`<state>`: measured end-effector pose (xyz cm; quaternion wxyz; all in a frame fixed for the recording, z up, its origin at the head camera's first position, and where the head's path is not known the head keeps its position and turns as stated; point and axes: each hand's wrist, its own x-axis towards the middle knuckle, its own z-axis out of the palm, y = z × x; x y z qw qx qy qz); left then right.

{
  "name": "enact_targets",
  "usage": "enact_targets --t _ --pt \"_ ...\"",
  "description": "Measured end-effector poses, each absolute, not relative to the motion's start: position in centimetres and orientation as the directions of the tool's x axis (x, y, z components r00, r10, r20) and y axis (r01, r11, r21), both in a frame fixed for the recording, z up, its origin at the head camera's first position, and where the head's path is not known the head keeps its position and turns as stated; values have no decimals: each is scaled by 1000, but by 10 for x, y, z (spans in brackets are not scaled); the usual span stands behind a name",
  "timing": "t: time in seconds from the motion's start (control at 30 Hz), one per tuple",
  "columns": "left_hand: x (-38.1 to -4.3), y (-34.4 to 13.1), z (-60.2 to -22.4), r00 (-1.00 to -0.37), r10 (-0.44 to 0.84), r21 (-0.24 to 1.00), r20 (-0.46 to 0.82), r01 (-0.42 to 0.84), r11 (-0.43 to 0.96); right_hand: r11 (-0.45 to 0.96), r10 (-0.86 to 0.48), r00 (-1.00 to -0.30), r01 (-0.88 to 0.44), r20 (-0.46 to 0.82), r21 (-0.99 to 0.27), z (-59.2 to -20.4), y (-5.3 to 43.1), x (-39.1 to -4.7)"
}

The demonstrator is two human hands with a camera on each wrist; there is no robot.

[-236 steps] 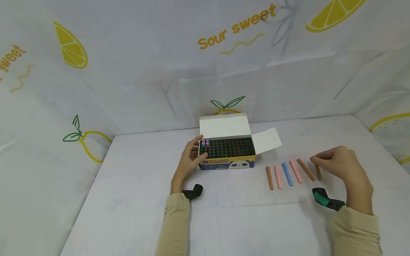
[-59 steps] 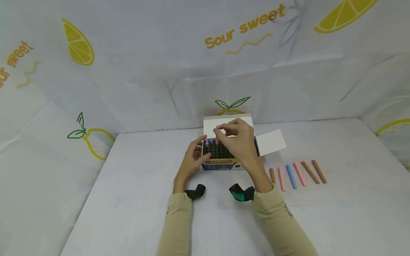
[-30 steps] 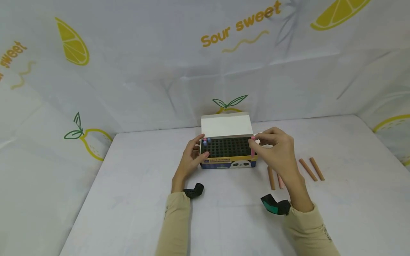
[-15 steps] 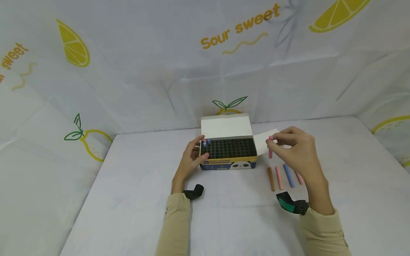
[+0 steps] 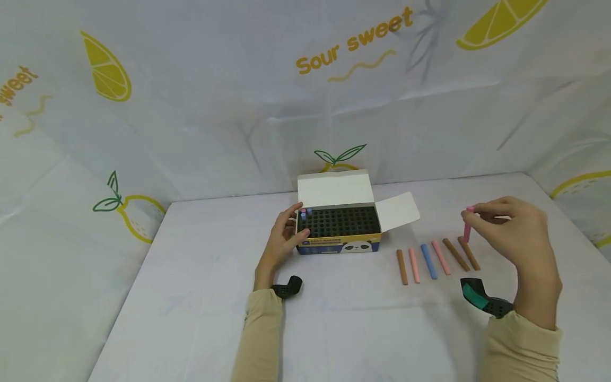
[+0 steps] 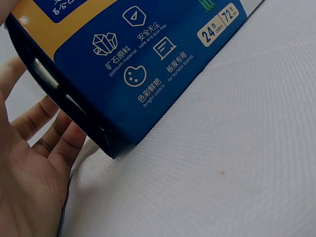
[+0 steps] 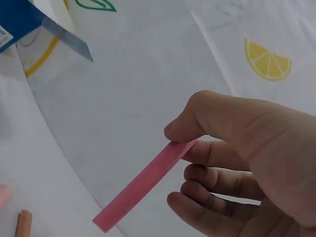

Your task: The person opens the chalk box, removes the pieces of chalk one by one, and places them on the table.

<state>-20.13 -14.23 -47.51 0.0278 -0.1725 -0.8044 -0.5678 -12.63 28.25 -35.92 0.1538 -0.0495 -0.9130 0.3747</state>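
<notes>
My right hand (image 5: 513, 228) pinches a dark pink chalk stick (image 5: 468, 225) by its upper end, between thumb and fingers. In the head view the stick hangs nearly upright, its lower tip overlapping the rightmost brown chalk stick (image 5: 470, 254). The right wrist view shows the same pink stick (image 7: 143, 185) slanting down from the fingertips. My left hand (image 5: 279, 244) grips the left end of the open chalk box (image 5: 343, 245), thumb at the front edge. Inside the box's black holed insert (image 5: 343, 220) stand a pink chalk and two blue chalks (image 5: 309, 211) at the back left corner.
A row of chalk sticks lies right of the box: brown, pink (image 5: 413, 265), blue (image 5: 428, 261), pink, then two brown. The box's white lid (image 5: 334, 190) stands up behind it, and a side flap (image 5: 398, 211) sticks out right. A printed cloth (image 5: 238, 132) hangs behind the table.
My right hand let go of the rightmost brown chalk, left it in the row, drew a pink chalk from the box and carried it right. My left hand keeps its grip.
</notes>
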Motion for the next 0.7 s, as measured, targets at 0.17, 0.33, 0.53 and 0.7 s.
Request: enact_targets --t 0.17,0.33,0.53,0.7 --pt "-202 -143 -476 -941 242 901 237 306 309 806 179 -974 66 137 -588 -368 307 -124" --pt "-201 -142 -476 -939 243 897 242 313 313 842 161 -987 136 3 -521 -379 327 -123" --pt "-201 -142 -475 -938 245 900 245 314 304 829 162 -973 224 -162 -512 -392 343 -123" --pt "-200 -141 -475 -938 247 902 242 312 300 828 149 -975 213 -164 -519 -402 345 -127"
